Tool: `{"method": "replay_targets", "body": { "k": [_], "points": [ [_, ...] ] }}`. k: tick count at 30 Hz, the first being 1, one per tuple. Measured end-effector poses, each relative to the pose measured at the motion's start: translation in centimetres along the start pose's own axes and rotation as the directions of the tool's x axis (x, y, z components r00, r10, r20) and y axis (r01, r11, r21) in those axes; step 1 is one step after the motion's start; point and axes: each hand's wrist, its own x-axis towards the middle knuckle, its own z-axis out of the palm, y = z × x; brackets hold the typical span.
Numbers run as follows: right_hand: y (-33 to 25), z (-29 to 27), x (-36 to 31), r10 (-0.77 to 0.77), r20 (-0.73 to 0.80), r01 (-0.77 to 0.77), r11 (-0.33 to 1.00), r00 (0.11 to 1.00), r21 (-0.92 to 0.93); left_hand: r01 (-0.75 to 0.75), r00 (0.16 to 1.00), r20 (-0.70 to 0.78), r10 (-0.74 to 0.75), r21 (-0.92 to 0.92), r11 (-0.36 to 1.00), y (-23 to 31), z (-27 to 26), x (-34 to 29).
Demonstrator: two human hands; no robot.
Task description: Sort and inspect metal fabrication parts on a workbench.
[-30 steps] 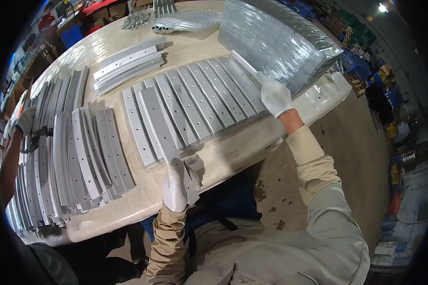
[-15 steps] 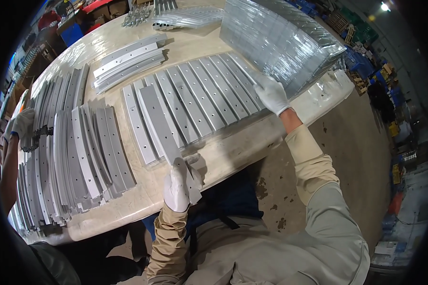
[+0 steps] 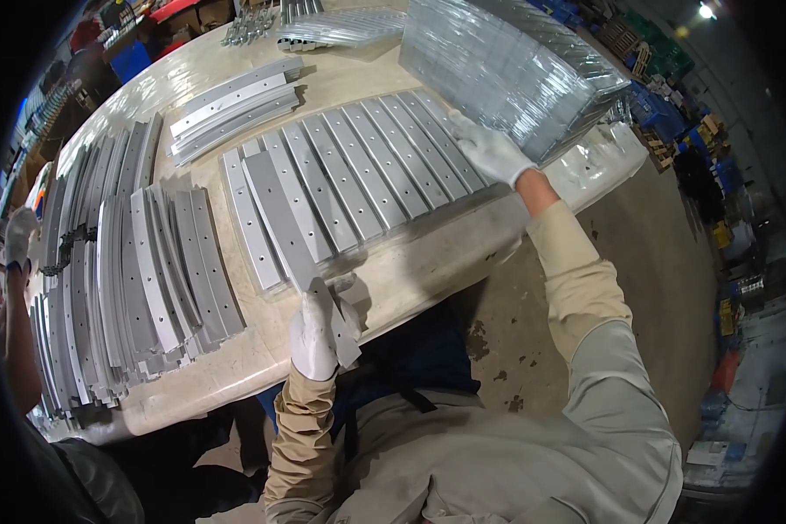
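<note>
My left hand, in a white glove, is closed around the near end of a grey metal strip. That strip slants away over the left part of a row of metal strips with small holes, which lie side by side on the table. At the row's right end is my gloved right hand, its fingers stretched out over the far right strip. Whether the fingertips press on that strip is hard to see. Close beyond this hand stands a stack wrapped in clear plastic.
Several piles of curved metal strips cover the table's left side. A smaller pile lies farther back, with plastic-wrapped parts behind it. At the far left, another person's gloved hand is beside the strips. The table has a rounded front edge.
My right hand has shifted slightly left and away from me, its fingers straighter. My left hand, still gripping the strip, has moved slightly left. The other person's hand has moved left, off the strips.
</note>
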Motion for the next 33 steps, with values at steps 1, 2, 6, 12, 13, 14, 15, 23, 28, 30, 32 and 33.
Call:
{"method": "replay_targets", "body": {
  "k": [1, 2, 6, 12, 13, 14, 15, 23, 28, 30, 32, 33],
  "points": [
    [-2.5, -1.2, 0.7, 0.103, 0.066, -0.098, 0.992, 0.992, -0.076, 0.022, 1.0, -0.01, -0.022, -0.037, 0.999, -0.1, -0.6, -0.4],
    [-3.7, -2.0, 1.0, 0.219, 0.112, -0.199, 0.966, 0.969, -0.165, 0.039, 0.999, -0.005, -0.04, -0.079, 0.996, -0.2, -1.1, -0.6],
    [-4.1, -1.4, 2.4, 0.217, -0.052, -0.222, 0.922, 0.975, -0.318, 0.048, 0.999, 0.0, -0.048, -0.134, 0.99, -1.2, -2.1, -1.3],
    [-3.0, 0.9, 2.1, 0.11, -0.197, -0.173, 0.926, 0.974, -0.336, 0.049, 0.999, 0.016, -0.047, -0.157, 0.986, -1.0, -2.4, -1.9],
    [-3.8, 0.7, 1.7, 0.108, -0.183, -0.169, 0.919, 0.977, -0.356, 0.019, 1.0, 0.005, -0.019, -0.111, 0.994, -0.9, -2.1, -2.0],
    [-4.3, 0.7, 1.7, 0.107, -0.17, -0.165, 0.912, 0.98, -0.377, -0.011, 1.0, -0.004, 0.011, -0.065, 0.998, -0.8, -1.9, -2.0],
    [-4.3, 0.9, 2.0, 0.101, -0.166, -0.158, 0.913, 0.981, -0.377, -0.04, 0.999, -0.011, 0.04, -0.018, 0.999, -0.8, -1.7, -2.0],
    [-3.5, 1.2, 3.7, -0.678, 0.17, 0.515, 0.347, 0.715, -0.784, 0.04, 0.996, 0.077, -0.037, -0.034, 0.999, -0.6, -2.6, -2.2],
    [-6.7, 0.6, 3.1, -0.638, 0.177, 0.545, 0.441, 0.749, -0.713, 0.026, 0.999, 0.044, -0.022, -0.095, 0.995, -1.0, -2.2, -2.3],
    [-8.9, 1.6, 3.0, -0.57, 0.111, 0.448, 0.495, 0.814, -0.744, -0.015, 1.0, 0.022, 0.015, -0.027, 1.0, -1.0, -2.1, -2.3],
    [-11.7, 2.0, 3.0, -0.477, 0.113, 0.398, 0.555, 0.872, -0.731, -0.031, 0.999, 0.007, 0.031, 0.008, 0.999, -1.0, -1.9, -2.4],
    [-13.1, 2.1, 3.0, -0.373, 0.116, 0.337, 0.607, 0.921, -0.72, -0.015, 1.0, 0.004, 0.015, -0.001, 1.0, -1.1, -1.8, -2.5]
  ]
}}
